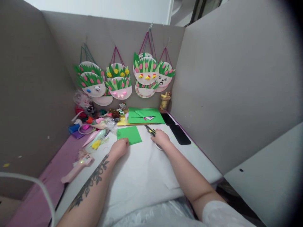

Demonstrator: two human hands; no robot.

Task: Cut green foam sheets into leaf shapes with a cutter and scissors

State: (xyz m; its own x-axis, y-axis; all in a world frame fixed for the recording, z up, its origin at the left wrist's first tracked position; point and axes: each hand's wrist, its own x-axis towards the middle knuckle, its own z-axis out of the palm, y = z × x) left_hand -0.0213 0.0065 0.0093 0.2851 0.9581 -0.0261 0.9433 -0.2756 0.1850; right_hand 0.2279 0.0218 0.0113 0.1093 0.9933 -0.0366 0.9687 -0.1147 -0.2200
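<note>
A square of green paper (131,134) lies on the white-covered table in front of me. My left hand (120,147) is closed at its lower left edge, fingertips turned down and partly hidden, and appears to grip the paper there. In my right hand (161,138) is a pair of scissors (151,130) with black and yellow on it. The blades point away and to the left, apart from the paper. Something white and rounded (158,147) shows under the right hand; what it is I cannot make out.
Behind the square lies a stack of green sheets (142,116) with an eraser-like white piece (150,118). Two black phones (180,135) are at the right. Craft scraps (94,126) and a pink glue gun (79,168) sit left. Paper-plate flower baskets (118,90) hang on the grey partition.
</note>
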